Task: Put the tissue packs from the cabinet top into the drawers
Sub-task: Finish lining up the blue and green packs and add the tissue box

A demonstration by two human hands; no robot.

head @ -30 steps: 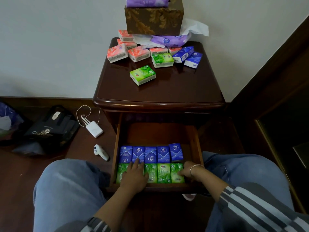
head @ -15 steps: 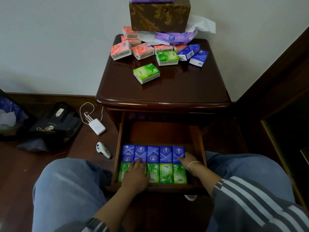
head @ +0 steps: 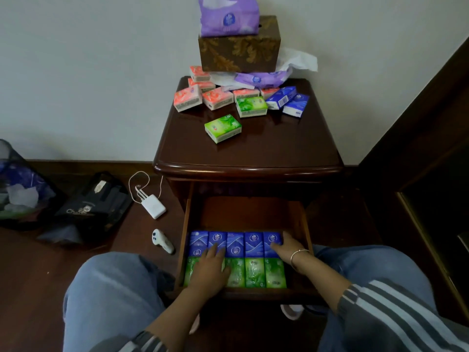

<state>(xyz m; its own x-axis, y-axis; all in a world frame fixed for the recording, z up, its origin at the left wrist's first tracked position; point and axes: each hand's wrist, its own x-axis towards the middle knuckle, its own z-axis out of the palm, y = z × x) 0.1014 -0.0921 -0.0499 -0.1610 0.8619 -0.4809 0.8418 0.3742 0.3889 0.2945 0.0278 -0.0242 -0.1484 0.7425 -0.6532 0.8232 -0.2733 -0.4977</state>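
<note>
Now we judge ourselves to be squaring up the rows in the open drawer (head: 250, 212): our left hand (head: 209, 269) lies flat, fingers straight, across the blue packs (head: 234, 243) and green packs (head: 255, 271), and our right hand (head: 285, 247) presses the right end of the blue row, gripping nothing. More packs wait on the cabinet top (head: 253, 153), so next we must lift a hand clear and reach far for the lone green pack (head: 222, 127)
</note>
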